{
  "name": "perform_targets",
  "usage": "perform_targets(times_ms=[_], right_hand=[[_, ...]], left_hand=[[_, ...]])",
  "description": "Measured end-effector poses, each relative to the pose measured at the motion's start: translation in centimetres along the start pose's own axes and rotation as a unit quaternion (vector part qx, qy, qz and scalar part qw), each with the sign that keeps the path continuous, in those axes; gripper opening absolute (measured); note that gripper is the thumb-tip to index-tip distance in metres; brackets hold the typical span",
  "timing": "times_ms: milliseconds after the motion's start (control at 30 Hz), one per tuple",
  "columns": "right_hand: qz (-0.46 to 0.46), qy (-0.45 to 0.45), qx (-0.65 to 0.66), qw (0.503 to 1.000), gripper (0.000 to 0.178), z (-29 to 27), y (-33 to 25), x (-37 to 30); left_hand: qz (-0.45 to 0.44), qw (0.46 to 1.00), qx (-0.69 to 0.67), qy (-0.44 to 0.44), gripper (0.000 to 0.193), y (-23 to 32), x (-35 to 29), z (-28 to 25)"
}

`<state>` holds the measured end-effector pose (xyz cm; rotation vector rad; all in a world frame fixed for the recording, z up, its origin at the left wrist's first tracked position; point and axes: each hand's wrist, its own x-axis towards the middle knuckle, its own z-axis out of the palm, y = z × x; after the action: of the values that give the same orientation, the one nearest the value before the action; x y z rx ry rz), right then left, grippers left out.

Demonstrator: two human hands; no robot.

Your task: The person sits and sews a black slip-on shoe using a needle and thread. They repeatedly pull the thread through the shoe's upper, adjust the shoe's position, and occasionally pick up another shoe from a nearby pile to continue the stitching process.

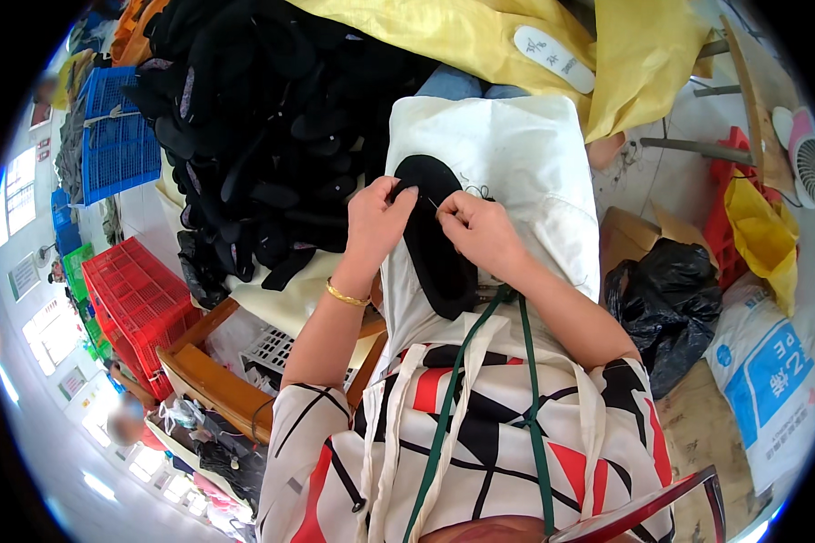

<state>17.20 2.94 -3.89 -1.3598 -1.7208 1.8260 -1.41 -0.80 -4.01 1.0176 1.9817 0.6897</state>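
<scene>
A black fabric shoe [436,271] lies lengthwise over the white apron [543,154] on my lap. My left hand [376,220] is closed on its left edge, thumb pressed on the upper near the toe. From the right, my right hand [482,233] reaches over the shoe with its fingers pinched. A thin, shiny needle [433,203] shows at those fingertips, close to the black fabric. Loose dark threads [483,193] lie on the apron just beyond my right hand.
Black shoes [272,118] pile up at the far left. A white insole [554,59] lies on yellow sheeting [444,36]. Red crates [140,303] and a wooden frame [213,376] stand left; a black plastic bag [666,299] and a white-blue sack [770,371] sit right.
</scene>
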Motion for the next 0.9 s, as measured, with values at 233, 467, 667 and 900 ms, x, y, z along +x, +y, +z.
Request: perform_targets(times_ms=[233, 467, 667, 900], right_hand=[[-0.024, -0.005, -0.04, 0.999, 0.013, 0.2, 0.3, 0.8], [-0.043, -0.01, -0.076, 0.996, 0.014, 0.3, 0.7, 1.4], [-0.113, 0.023, -0.177, 0.977, 0.009, 1.2, 1.4, 1.4], [-0.221, 0.099, -0.273, 0.931, 0.01, 3.4, 3.6, 1.2]], left_hand=[[-0.021, 0.999, -0.043, 0.001, 0.022, -0.8, 0.4, 0.4], [-0.02, 0.998, -0.065, 0.009, 0.024, -1.4, 0.5, 0.7], [-0.035, 0.998, -0.053, 0.015, 0.026, -0.6, 0.9, 0.6], [-0.125, 0.98, -0.157, -0.006, 0.015, -1.3, 1.6, 1.1]])
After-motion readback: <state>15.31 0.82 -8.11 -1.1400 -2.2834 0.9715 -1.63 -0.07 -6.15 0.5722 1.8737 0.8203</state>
